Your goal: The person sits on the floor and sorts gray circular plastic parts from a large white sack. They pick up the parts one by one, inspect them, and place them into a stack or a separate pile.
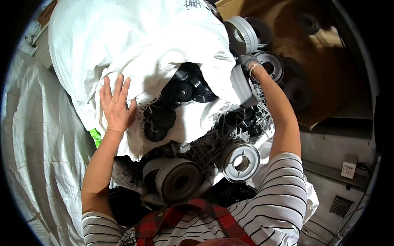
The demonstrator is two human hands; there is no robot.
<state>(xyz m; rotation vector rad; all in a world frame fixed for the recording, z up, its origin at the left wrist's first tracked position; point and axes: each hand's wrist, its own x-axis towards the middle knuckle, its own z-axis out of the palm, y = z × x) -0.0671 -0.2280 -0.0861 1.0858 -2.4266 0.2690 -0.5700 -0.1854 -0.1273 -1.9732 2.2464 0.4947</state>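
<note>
My left hand [116, 105] is bare and lies flat on a large white woven sack [119, 45], its fingers apart. Through the sack's frayed opening, black round plastic parts [184, 90] show, and several more black discs [161, 119] sit at its lower lip. My right hand [248, 62] wears a grey glove and reaches far right of the sack. It is beside a stack of white ringed parts [242, 36] and a grey flanged ring [269, 64]. Its fingers are mostly hidden, so whether it grips anything is unclear. Below it stands another white stack [241, 85].
Nearer me are a grey-white spool-like wheel [241, 162] and a dark round roll [179, 179]. Thin grey plastic scraps [201, 147] lie around them. A cardboard sheet [328, 74] with dark rings is at right. Another woven sack [37, 135] stands left; a power socket [349, 169] is at far right.
</note>
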